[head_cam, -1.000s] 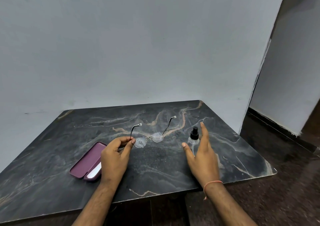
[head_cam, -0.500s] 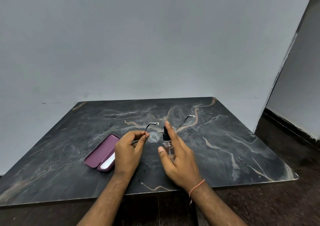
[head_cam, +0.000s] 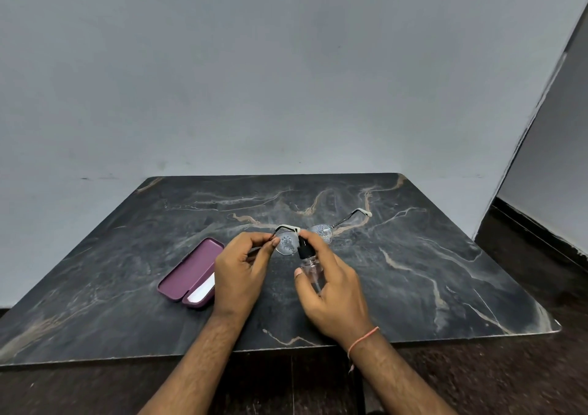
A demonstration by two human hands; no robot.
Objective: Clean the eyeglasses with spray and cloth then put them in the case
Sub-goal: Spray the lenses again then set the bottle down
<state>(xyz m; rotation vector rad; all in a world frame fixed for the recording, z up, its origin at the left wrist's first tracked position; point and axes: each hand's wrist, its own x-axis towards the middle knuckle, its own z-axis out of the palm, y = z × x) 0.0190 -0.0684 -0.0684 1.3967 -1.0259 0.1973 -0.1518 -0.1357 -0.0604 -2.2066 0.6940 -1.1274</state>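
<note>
Item, far left: purple eyeglass case (head_cam: 191, 273), lying open on the dark marbled table (head_cam: 429, 271), a white cloth (head_cam: 203, 291) showing inside its near half.

Item: my left hand (head_cam: 241, 271), grip closed, thumb and forefinger pinching the eyeglasses (head_cam: 304, 239) at the left lens rim, held above the table. Both lenses carry fine droplets; the temple arms are unfolded, pointing away from me.

Item: my right hand (head_cam: 331, 287), grip closed round a small clear spray bottle (head_cam: 310, 263), forefinger on its black nozzle, which sits just beside the left lens.

Item: a thin orange thread (head_cam: 362, 340) around my right wrist.
</note>
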